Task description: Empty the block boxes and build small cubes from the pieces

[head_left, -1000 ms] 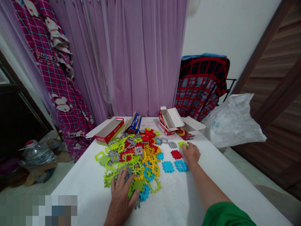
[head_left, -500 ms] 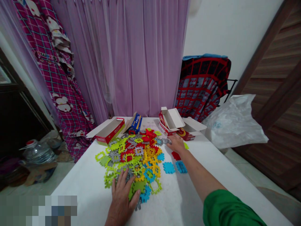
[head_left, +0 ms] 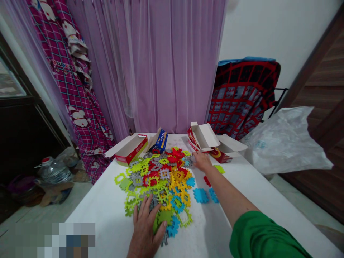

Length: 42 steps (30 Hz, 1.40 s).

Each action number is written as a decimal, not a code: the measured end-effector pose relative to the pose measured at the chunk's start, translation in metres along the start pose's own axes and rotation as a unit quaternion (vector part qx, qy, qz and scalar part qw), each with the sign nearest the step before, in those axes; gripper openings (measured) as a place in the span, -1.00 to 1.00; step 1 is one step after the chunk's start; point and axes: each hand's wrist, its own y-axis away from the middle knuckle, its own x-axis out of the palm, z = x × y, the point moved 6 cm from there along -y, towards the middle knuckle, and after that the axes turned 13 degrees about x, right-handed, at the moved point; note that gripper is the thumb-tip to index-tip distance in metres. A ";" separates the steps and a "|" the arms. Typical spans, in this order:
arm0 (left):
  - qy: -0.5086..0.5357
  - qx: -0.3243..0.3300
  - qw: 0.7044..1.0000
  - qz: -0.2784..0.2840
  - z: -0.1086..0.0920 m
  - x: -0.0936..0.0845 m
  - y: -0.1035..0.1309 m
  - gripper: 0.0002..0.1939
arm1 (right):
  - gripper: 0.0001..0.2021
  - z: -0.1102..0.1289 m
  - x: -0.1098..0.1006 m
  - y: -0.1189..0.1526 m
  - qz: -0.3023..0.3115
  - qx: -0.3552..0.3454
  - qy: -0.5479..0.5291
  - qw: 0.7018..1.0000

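A heap of flat plastic interlocking building pieces point(head_left: 150, 179) in green, grey, red, yellow and blue covers the middle of the white table. My left hand point(head_left: 146, 224) rests on the heap's near edge, fingers spread over grey and green pieces, gripping nothing. Beside its thumb are a green piece point(head_left: 164, 216) and a blue piece point(head_left: 173, 226). My right hand point(head_left: 202, 161) reaches to the heap's far right edge. Its fingers point left and touch grey pieces point(head_left: 190, 161). Under and beside my right forearm lie a red piece point(head_left: 206, 181) and blue pieces point(head_left: 201, 195).
Opened cardboard boxes line the table's far side: a red one point(head_left: 131, 152), a blue one point(head_left: 160, 141) and two red ones at the right point(head_left: 192, 138). A translucent plastic bag point(head_left: 285, 143) hangs at the right edge. A water jug point(head_left: 51, 170) stands on the floor.
The view has shifted slightly, so everything sits further right. My right hand has moved a little left against the heap, its forearm covering more of the loose pieces. My left hand stays put.
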 end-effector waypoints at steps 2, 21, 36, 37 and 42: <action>-0.001 0.000 1.000 0.002 0.000 0.001 0.000 -0.57 | -0.48 -0.002 -0.009 0.001 -0.022 -0.005 -0.025 0.999; 0.008 -0.006 1.000 -0.016 0.001 0.003 -0.003 -0.61 | -0.83 0.052 0.019 0.093 0.269 0.074 -0.474 0.835; 0.026 -0.021 0.999 -0.010 0.002 0.003 -0.006 -0.61 | -0.45 0.054 -0.008 0.114 0.096 -0.051 -0.199 0.974; 0.025 -0.020 0.999 -0.010 0.002 0.003 -0.006 -0.61 | -0.41 0.056 -0.008 0.116 0.080 -0.044 -0.179 0.980; 0.023 -0.018 0.999 -0.020 0.002 0.002 -0.005 -0.62 | -0.47 0.067 -0.005 0.125 0.049 -0.015 -0.142 0.989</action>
